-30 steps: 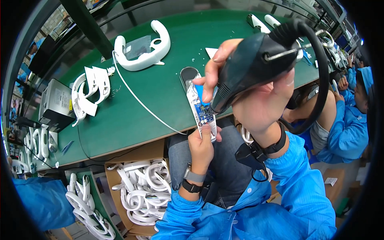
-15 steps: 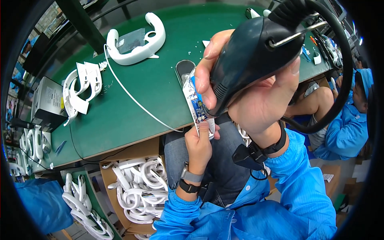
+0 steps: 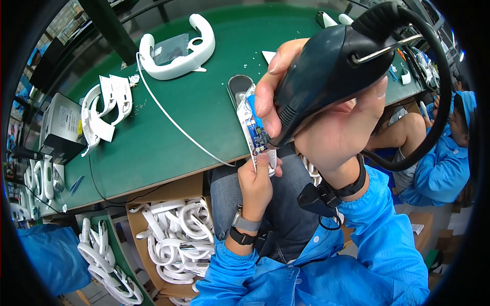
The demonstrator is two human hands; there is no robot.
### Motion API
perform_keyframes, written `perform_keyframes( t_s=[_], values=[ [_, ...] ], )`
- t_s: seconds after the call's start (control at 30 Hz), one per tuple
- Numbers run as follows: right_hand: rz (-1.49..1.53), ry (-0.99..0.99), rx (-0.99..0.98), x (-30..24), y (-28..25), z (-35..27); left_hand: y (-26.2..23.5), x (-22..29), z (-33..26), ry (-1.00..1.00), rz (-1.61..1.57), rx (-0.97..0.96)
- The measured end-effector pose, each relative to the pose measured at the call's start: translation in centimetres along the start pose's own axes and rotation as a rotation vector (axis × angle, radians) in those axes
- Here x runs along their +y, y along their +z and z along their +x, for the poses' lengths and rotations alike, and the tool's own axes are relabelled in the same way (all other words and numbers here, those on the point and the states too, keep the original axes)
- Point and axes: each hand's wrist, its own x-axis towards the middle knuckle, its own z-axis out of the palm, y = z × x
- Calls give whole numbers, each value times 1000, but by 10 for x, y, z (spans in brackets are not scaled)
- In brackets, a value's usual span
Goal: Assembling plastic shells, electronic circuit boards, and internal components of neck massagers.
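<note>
My right hand is wrapped around a black corded electric screwdriver, its body tilted with the working end low, over the housing. The tool's tip is hidden behind my fingers and the tool itself. Beneath it, a long white plastic housing rests across the table's front edge. Inside the housing lies a blue circuit board with a bright blue part farther up. My left hand grips the near end of the housing, thumb on top beside the board.
On the green table stand a white U-shaped shell, white curved parts, a white cable and a grey box. A carton of white parts sits below. A co-worker sits at right.
Both hands, the screwdriver and the housing appear slightly farther right in the picture, as do the items on the table. Both grips are unchanged.
</note>
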Motion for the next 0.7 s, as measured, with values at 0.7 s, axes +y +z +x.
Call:
perform_keyframes(
  t_s=[0.7],
  values=[
    [-36,-126,-50,-2,0,-12,3,-5,-1,14,-65,14]
  ],
)
